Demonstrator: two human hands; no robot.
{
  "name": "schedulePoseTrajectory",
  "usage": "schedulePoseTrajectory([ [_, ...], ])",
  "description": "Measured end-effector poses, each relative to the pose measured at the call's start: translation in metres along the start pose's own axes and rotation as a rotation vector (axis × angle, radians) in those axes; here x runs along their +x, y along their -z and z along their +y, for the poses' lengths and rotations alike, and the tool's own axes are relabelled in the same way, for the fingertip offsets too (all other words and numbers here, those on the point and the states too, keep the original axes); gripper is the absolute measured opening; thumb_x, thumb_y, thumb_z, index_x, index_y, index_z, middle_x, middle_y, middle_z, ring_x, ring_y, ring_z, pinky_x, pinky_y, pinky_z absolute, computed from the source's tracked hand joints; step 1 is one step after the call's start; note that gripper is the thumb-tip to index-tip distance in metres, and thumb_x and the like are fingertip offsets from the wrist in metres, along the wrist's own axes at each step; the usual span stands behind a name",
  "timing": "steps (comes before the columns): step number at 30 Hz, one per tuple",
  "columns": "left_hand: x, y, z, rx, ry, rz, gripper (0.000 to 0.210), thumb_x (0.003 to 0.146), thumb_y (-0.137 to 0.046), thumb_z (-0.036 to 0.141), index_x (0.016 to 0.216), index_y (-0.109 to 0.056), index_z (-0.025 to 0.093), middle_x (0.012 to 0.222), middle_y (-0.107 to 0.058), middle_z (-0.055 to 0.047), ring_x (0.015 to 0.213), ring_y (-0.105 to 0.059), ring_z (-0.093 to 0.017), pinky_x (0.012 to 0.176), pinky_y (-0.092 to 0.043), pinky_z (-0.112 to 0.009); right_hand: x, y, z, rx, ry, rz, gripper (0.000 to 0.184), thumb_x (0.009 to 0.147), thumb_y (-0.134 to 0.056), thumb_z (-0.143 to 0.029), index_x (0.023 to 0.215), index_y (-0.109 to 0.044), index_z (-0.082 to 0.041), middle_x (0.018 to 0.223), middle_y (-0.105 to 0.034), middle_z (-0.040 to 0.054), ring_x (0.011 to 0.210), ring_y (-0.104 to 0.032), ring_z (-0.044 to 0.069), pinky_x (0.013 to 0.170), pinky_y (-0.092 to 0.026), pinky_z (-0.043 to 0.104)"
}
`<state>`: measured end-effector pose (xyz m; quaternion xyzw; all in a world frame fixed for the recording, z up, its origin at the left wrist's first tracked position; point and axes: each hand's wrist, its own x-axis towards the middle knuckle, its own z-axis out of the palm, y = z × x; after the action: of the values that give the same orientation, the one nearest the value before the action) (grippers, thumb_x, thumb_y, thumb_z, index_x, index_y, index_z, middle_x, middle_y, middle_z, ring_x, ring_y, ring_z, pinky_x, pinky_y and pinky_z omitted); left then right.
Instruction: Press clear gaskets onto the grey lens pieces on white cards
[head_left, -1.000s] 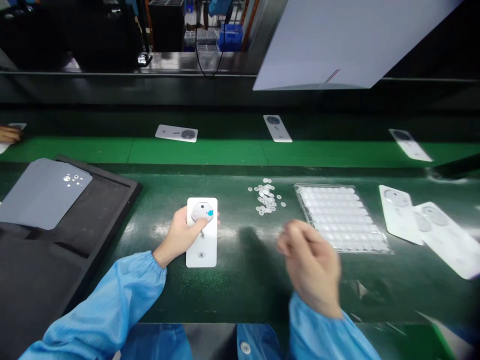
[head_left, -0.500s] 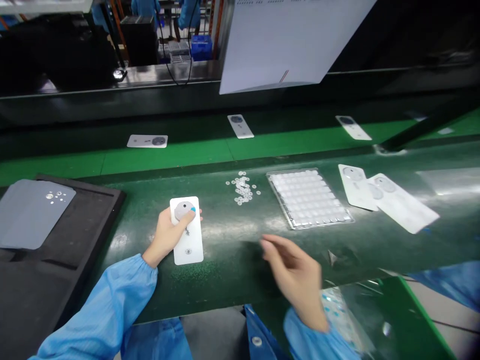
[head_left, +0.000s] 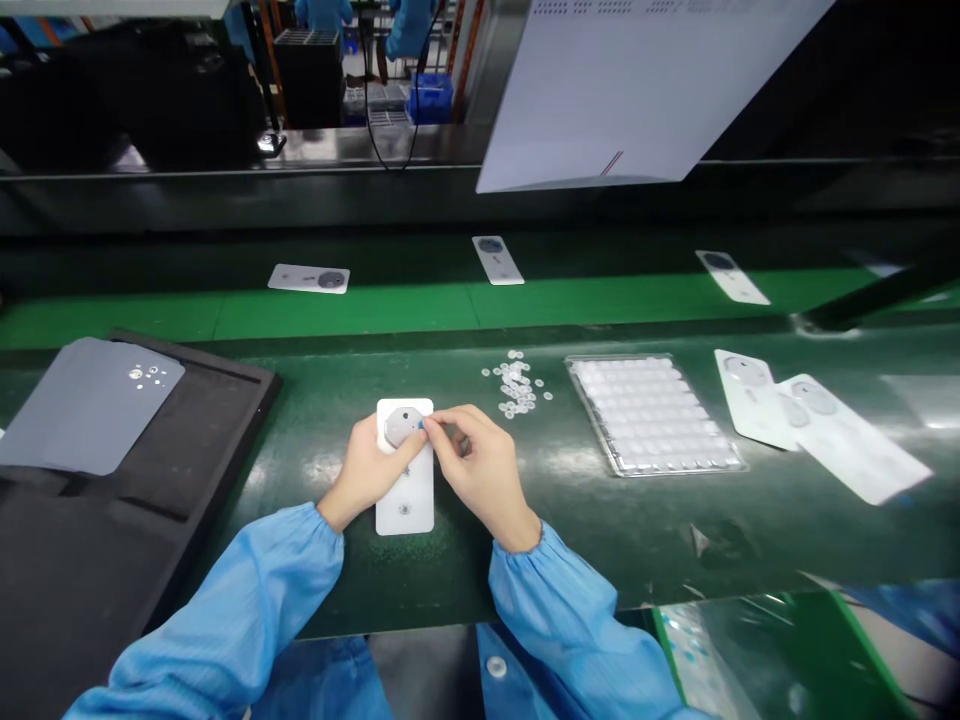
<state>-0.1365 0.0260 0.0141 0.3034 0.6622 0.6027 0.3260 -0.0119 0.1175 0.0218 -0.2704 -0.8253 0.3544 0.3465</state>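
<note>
A white phone back panel [head_left: 417, 498] with a round grey camera patch [head_left: 399, 424] is upright in my left hand [head_left: 361, 472], just above the bench. The left thumb lies across its face and the other fingers are behind it, mostly hidden. At the right edge of the patch, my right hand [head_left: 484, 468] pinches a small blue tab [head_left: 421, 424], its fingertips touching the panel. Beyond my right hand lies a loose pile of small clear rings [head_left: 517, 388]. A clear tray [head_left: 609, 458] with rows of white pieces stands to the right.
At the left, a black foam tray [head_left: 225, 420] holds grey panels [head_left: 82, 410]. More white panels [head_left: 855, 445] overlap at the right. Several others, such as a white panel [head_left: 498, 262], lie on the green strip behind. A large white board [head_left: 622, 100] hangs above.
My right hand has come left from over the bench to the camera patch and now pinches at the blue tab. My left hand still holds the panel; the whole view has shifted a little.
</note>
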Motion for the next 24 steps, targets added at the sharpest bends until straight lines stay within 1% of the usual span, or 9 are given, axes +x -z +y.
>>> schedulePoseTrajectory([
  [5,0.0002,0.0001,-0.0008,-0.007,-0.011,-0.02,0.025,0.08,-0.077,0.031,0.098,-0.074,0.014,0.091,-0.077,-0.006,0.08,-0.069,-0.02,0.069,-0.052,-0.026,0.0004,-0.0033,0.001,-0.048,-0.012,-0.029,0.018,0.101,-0.055,-0.032,0.093,-0.066,-0.02,0.088,-0.066,0.0046,0.065,-0.058,0.015,0.06,-0.046,0.029],
  [8,0.0005,0.0007,-0.0007,0.003,-0.02,-0.024,0.025,0.081,-0.077,0.032,0.098,-0.073,0.014,0.092,-0.077,-0.007,0.081,-0.07,-0.02,0.07,-0.052,-0.027,0.0002,-0.0044,0.0023,-0.03,-0.016,-0.041,0.018,0.103,-0.052,-0.032,0.094,-0.063,-0.02,0.089,-0.064,0.0054,0.071,-0.06,0.017,0.063,-0.047,0.03],
  [11,0.0001,0.0013,-0.0002,0.012,-0.013,-0.021,0.026,0.081,-0.077,0.033,0.097,-0.072,0.013,0.091,-0.077,-0.007,0.08,-0.069,-0.02,0.069,-0.052,-0.027,0.0002,-0.0042,0.0032,-0.008,-0.037,-0.048,0.02,0.104,-0.05,-0.033,0.094,-0.061,-0.02,0.09,-0.063,0.0058,0.074,-0.06,0.017,0.066,-0.047,0.03],
  [14,-0.0004,0.0012,-0.0002,0.018,0.0,-0.018,0.026,0.081,-0.078,0.034,0.095,-0.072,0.013,0.089,-0.076,-0.007,0.078,-0.068,-0.02,0.068,-0.052,-0.027,-0.0001,-0.0029,0.0034,0.013,-0.046,-0.049,0.02,0.104,-0.049,-0.033,0.094,-0.061,-0.02,0.09,-0.063,0.0057,0.074,-0.06,0.018,0.067,-0.048,0.031],
  [17,-0.0006,0.0009,-0.0005,0.015,0.011,-0.01,0.026,0.081,-0.078,0.035,0.095,-0.072,0.013,0.088,-0.076,-0.007,0.078,-0.068,-0.02,0.067,-0.052,-0.027,-0.001,-0.0011,0.0039,0.051,-0.019,-0.032,0.019,0.104,-0.049,-0.031,0.098,-0.063,-0.02,0.093,-0.065,0.0064,0.076,-0.061,0.017,0.068,-0.05,0.031],
  [21,-0.0006,0.0008,-0.0004,-0.003,-0.003,-0.024,0.029,0.082,-0.077,0.036,0.101,-0.074,0.014,0.093,-0.077,-0.007,0.079,-0.068,-0.02,0.069,-0.052,-0.026,-0.002,-0.0004,0.0048,0.04,0.012,-0.015,0.014,0.1,-0.059,-0.031,0.107,-0.067,-0.021,0.101,-0.068,0.0069,0.067,-0.059,0.015,0.061,-0.049,0.029],
  [24,-0.0008,0.0008,-0.0002,0.011,-0.02,-0.028,0.027,0.082,-0.076,0.035,0.097,-0.073,0.013,0.088,-0.075,-0.006,0.077,-0.067,-0.019,0.067,-0.051,-0.026,-0.0013,-0.0016,0.0041,0.015,0.032,-0.024,0.012,0.099,-0.061,-0.029,0.101,-0.069,-0.021,0.101,-0.068,0.0065,0.065,-0.058,0.014,0.059,-0.048,0.029],
])
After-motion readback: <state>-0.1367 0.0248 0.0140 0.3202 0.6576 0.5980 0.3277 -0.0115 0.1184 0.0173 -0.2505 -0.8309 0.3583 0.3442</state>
